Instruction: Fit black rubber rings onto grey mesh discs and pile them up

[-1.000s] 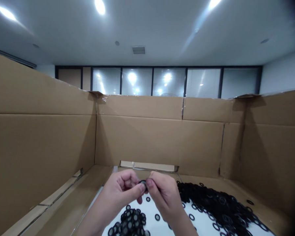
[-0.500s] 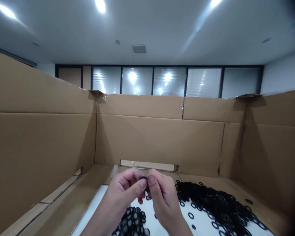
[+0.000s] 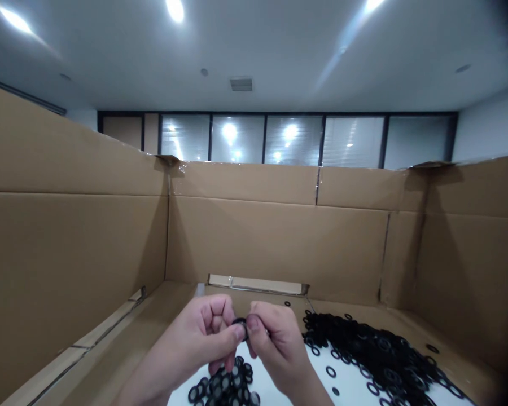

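A small black ring point(image 3: 240, 321) is pinched between my two hands, low in the middle of the view. My left hand point(image 3: 205, 335) is closed, its thumb and fingers on the ring's left side. From the other side my right hand point(image 3: 279, 347) grips the ring's edge with thumb and forefinger. My fingers cover part of it, and I cannot tell whether a second piece is inside it. Just below the hands lies a heap of black round pieces with greyish centres point(image 3: 226, 386), partly hidden by my left hand.
To the right a large pile of black rings point(image 3: 376, 352) spreads over a white sheet point(image 3: 311, 386) and onto the cardboard. A loose ring point(image 3: 331, 371) and a small dark disc point(image 3: 336, 391) lie beside it. Tall cardboard walls point(image 3: 275, 242) enclose the area at left, back and right.
Both hands have moved slightly down and left with the ring. My left hand's fingers are curled more, and a loose ring behind the hands now shows.
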`<state>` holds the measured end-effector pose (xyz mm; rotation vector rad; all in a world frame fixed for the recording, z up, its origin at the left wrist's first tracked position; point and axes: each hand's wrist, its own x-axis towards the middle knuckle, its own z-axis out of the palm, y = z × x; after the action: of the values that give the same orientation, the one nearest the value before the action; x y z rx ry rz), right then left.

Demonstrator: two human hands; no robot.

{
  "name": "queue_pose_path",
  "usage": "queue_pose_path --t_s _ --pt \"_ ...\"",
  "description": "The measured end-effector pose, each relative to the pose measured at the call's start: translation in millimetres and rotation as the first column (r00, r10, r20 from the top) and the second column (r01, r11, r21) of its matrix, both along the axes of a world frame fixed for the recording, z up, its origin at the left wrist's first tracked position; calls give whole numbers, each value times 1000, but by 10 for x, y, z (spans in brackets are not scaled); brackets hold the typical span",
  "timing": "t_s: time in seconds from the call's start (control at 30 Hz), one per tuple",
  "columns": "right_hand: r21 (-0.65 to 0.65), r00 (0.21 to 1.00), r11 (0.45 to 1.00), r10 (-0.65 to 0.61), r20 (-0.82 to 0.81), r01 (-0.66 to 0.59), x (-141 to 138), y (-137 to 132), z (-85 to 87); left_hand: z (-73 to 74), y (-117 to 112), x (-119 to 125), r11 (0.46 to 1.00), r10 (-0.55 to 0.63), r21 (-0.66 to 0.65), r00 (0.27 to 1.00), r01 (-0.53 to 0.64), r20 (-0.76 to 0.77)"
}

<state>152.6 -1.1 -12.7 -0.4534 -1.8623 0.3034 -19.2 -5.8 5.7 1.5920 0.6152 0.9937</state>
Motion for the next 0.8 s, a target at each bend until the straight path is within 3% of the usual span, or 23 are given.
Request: queue_pose_path --t_s 0.23,0.37,0.63,0.8 --pt "81 998 995 -65 -16 66 -58 0 -43 29 -43 -57 991 122 55 990 -119 -66" --pt "80 995 992 -96 -38 99 -84 -10 -70 54 -72 -44 991 120 63 992 -118 -31" --pt "-168 992 985 23 -124 -44 -131 -17 -63 24 13 19 997 21 76 991 -31 130" --pt "-236 989 969 43 -141 -76 -108 -42 -8 -18 46 33 997 13 78 993 -23 121"
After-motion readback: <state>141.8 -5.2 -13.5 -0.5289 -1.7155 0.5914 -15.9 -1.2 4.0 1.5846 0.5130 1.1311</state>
